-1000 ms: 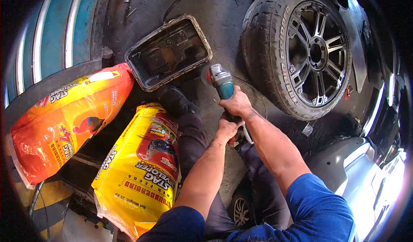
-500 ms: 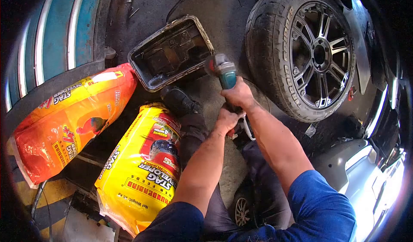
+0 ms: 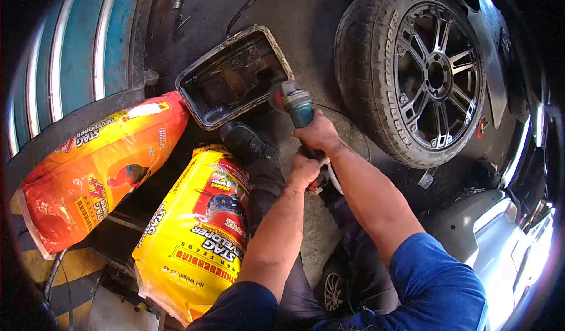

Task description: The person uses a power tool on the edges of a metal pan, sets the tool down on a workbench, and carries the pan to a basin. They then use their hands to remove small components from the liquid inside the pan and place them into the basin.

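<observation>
Both my hands are wrapped round a teal angle grinder. My right hand is closed on its body behind the metal head, and my left hand grips the rear end, nearer to me. The reddish spinning disc at the grinder's head is blurred and overlaps the lower right corner of a dark oil pan in this view. The pan lies tilted on the floor with its hollow side up, its rim bare metal in places and its inside dark and oily. A white cord or strap hangs by my left wrist.
Two feed bags, one orange-red and one yellow, stand at the left. A wheel with tyre lies at the right, near silver vehicle parts. My dark shoe is just below the pan. Teal ribbed metal is at upper left.
The grinder and both hands have shifted left and slightly down, bringing the disc from beside the pan's right corner to over its edge. Both hands keep their hold.
</observation>
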A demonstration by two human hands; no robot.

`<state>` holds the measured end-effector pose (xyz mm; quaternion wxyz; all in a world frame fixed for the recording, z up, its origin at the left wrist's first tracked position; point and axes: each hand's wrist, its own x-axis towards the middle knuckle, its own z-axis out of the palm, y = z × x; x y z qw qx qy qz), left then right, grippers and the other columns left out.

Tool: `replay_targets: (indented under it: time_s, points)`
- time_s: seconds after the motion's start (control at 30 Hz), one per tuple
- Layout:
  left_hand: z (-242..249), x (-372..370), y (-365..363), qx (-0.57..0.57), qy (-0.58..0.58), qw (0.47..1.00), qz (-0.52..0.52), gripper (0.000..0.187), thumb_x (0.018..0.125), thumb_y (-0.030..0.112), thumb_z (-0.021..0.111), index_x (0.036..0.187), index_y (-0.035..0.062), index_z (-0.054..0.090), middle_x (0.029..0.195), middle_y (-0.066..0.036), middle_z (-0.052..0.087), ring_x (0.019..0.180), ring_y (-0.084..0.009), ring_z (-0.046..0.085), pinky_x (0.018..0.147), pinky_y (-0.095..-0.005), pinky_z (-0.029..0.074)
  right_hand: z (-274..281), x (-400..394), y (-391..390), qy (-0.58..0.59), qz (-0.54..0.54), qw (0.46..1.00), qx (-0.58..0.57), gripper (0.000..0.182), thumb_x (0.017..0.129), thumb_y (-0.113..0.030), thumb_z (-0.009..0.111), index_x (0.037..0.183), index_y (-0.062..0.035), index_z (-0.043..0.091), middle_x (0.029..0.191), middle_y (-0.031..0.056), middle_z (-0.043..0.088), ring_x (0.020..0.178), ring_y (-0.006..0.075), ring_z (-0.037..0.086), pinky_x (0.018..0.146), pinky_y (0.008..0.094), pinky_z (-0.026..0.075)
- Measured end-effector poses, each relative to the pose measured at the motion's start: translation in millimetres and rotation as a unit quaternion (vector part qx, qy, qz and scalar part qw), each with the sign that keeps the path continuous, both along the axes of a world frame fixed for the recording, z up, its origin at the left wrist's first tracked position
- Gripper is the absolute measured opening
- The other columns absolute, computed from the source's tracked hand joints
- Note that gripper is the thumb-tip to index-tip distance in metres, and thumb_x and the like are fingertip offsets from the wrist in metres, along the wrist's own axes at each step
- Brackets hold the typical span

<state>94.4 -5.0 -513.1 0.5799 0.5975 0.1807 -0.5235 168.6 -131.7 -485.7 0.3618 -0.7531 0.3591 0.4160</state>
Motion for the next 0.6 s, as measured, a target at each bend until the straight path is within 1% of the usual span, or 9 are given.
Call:
replay_targets:
  time_s: [0.03, 0.1, 0.27, 0.37, 0.47, 0.5, 0.53, 0.6]
  points:
    - [0, -2, -6, -0.006, 0.01, 1.0, 0.013, 0.07, 0.079, 0.018, 0.084, 0.136, -0.002, 0.047, 0.127, -0.012, 0.064, 0.117, -0.0249, 0.062, 0.097, -0.0378, 0.05, 0, -3, -4, -0.001, -0.002, 1.0, -0.01, 0.087, 0.072, -0.042, 0.082, 0.137, 0.0014, 0.043, 0.122, 0.025, 0.066, 0.116, 0.0385, 0.064, 0.099, 0.0443, 0.052]
    - [2, -5, -13, -0.013, -0.007, 1.0, 0.006, 0.071, 0.079, 0.018, 0.084, 0.136, -0.0017, 0.047, 0.127, -0.012, 0.063, 0.117, -0.0249, 0.062, 0.098, -0.0376, 0.05, 1, -7, -9, -0.003, -0.005, 1.0, -0.028, 0.087, 0.073, -0.042, 0.082, 0.138, 0.0012, 0.042, 0.122, 0.0249, 0.066, 0.116, 0.0383, 0.064, 0.099, 0.0443, 0.052]
    - [-9, -3, -18, -0.046, -0.005, 0.999, 0.026, 0.074, 0.077, 0.016, 0.085, 0.138, -0.0004, 0.046, 0.129, -0.012, 0.062, 0.119, -0.0252, 0.061, 0.099, -0.0378, 0.051, 4, 4, -14, 0.014, -0.008, 0.999, -0.033, 0.085, 0.072, -0.041, 0.082, 0.135, 0.0016, 0.044, 0.122, 0.0253, 0.066, 0.115, 0.0381, 0.065, 0.099, 0.0437, 0.051]
    - [-15, 19, -21, -0.051, -0.083, 0.995, 0.013, 0.07, 0.077, 0.017, 0.085, 0.135, 0.0003, 0.05, 0.126, -0.013, 0.064, 0.119, -0.0252, 0.062, 0.098, -0.0385, 0.051, -1, 23, -18, 0.002, -0.01, 0.999, -0.043, 0.083, 0.072, -0.041, 0.081, 0.133, 0.0027, 0.045, 0.122, 0.0254, 0.066, 0.115, 0.0384, 0.065, 0.099, 0.043, 0.051]
    - [-13, 55, -28, -0.029, -0.096, 0.994, -0.04, 0.063, 0.077, 0.021, 0.085, 0.13, 0.0007, 0.056, 0.123, -0.014, 0.067, 0.116, -0.0254, 0.064, 0.098, -0.0387, 0.05, -8, 45, -26, -0.031, -0.013, 0.998, -0.046, 0.084, 0.07, -0.042, 0.08, 0.131, 0.0053, 0.046, 0.121, 0.0263, 0.066, 0.115, 0.0388, 0.065, 0.099, 0.0417, 0.051]
    - [-7, 68, -29, -0.006, -0.096, 0.993, -0.067, 0.057, 0.079, 0.023, 0.083, 0.126, 0.0008, 0.06, 0.12, -0.015, 0.069, 0.113, -0.026, 0.066, 0.097, -0.0391, 0.051, -14, 51, -30, -0.048, -0.012, 0.997, -0.053, 0.085, 0.07, -0.042, 0.08, 0.131, 0.0057, 0.046, 0.121, 0.0265, 0.066, 0.114, 0.0387, 0.065, 0.099, 0.0415, 0.052]
    - [-9, 78, -31, -0.011, -0.11, 0.992, -0.068, 0.056, 0.079, 0.024, 0.083, 0.124, 0.001, 0.061, 0.118, -0.015, 0.07, 0.112, -0.0264, 0.066, 0.096, -0.0393, 0.051, -19, 59, -32, -0.065, -0.01, 0.996, -0.059, 0.085, 0.07, -0.042, 0.081, 0.131, 0.0061, 0.047, 0.121, 0.0268, 0.066, 0.114, 0.0386, 0.065, 0.099, 0.0413, 0.052]
    - [-14, 100, -35, -0.018, -0.141, 0.988, -0.068, 0.054, 0.079, 0.026, 0.083, 0.122, 0.0012, 0.062, 0.116, -0.015, 0.071, 0.11, -0.0271, 0.067, 0.094, -0.0397, 0.052, -26, 81, -37, -0.076, -0.023, 0.995, -0.055, 0.084, 0.068, -0.043, 0.082, 0.128, 0.0075, 0.051, 0.122, 0.0272, 0.066, 0.115, 0.0373, 0.065, 0.099, 0.0403, 0.051]
